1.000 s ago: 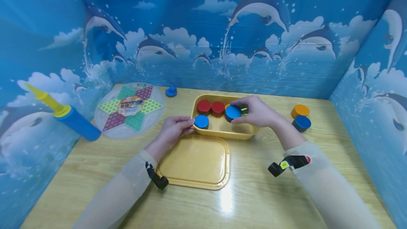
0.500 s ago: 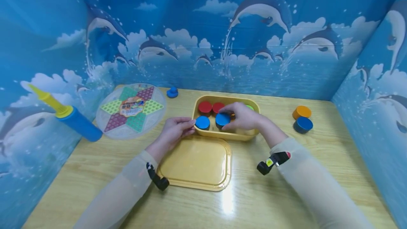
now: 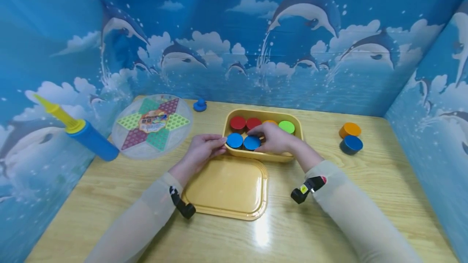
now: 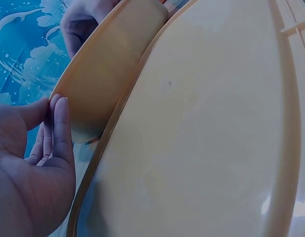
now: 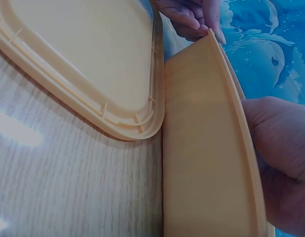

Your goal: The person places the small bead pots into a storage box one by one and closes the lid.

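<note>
A yellow plastic box (image 3: pixel 270 157) stands on the table, holding several round pieces. Its near left corner is pinched at the rim by my left hand (image 3: pixel 201 151), thumb on one side and fingers on the other, as the left wrist view shows. My right hand (image 3: pixel 278 139) reaches inside and grips a blue round piece (image 3: pixel 252 143), set beside another blue round piece (image 3: pixel 235 141). Behind them are two red round pieces (image 3: pixel 238 124), an orange piece partly hidden by the hand, and a green round piece (image 3: pixel 287 127). In the right wrist view the box wall hides my right fingertips.
A yellow lid (image 3: pixel 226 186) lies in front of the box. To the right stand an orange round piece (image 3: pixel 349 129) and a dark blue round piece (image 3: pixel 351 145). A star-patterned game board (image 3: pixel 152 127), a blue hand pump (image 3: pixel 93 139) and a blue toy duck (image 3: pixel 200 105) are left.
My right hand has carried the blue piece leftward and down inside the box, beside the other blue piece. The green piece has come into view. My left hand keeps its grip on the rim.
</note>
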`<state>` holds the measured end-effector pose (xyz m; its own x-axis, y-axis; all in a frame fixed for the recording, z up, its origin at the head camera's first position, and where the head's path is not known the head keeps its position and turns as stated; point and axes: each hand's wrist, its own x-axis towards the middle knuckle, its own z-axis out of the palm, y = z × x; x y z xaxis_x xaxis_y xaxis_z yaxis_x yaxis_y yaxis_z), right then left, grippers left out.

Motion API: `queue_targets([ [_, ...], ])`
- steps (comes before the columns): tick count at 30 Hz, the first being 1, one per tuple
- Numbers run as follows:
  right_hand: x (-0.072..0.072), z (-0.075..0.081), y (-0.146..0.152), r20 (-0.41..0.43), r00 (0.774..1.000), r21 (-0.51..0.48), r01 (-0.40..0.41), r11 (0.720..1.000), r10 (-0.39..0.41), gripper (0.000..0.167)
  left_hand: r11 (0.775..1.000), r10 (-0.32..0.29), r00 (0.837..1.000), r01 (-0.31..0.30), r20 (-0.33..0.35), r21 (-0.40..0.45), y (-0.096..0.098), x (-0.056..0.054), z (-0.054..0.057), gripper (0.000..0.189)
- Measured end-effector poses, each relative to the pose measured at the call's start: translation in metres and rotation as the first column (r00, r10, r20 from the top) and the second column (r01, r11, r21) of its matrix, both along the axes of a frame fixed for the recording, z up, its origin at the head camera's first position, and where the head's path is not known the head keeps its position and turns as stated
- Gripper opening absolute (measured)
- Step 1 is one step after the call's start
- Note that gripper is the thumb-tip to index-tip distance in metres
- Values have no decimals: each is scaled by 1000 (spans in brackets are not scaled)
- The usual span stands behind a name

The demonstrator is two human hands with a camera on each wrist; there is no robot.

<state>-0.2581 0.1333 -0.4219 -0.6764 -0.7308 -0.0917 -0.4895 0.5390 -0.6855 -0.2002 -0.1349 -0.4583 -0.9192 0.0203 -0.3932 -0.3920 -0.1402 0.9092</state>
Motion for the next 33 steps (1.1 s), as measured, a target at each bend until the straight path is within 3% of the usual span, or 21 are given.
queue_targets([
  [8,2,-2,1,8,999,2,31,1000,-31,57,1000,-7,1000,7,5,-6,3,0,1,32],
  [16,8,6,13,96,993,-62,77,995,-71,59,1000,-4,1000,4,0,-1,4,1,2,36],
  [25,16,25,41,150,982,-134,136,982,-115,62,1000,-1,1000,1,-5,8,2,1,0,36],
  [33,27,47,78,110,972,-138,222,965,-208,61,1000,3,1000,-3,7,19,1,1,1,37],
])
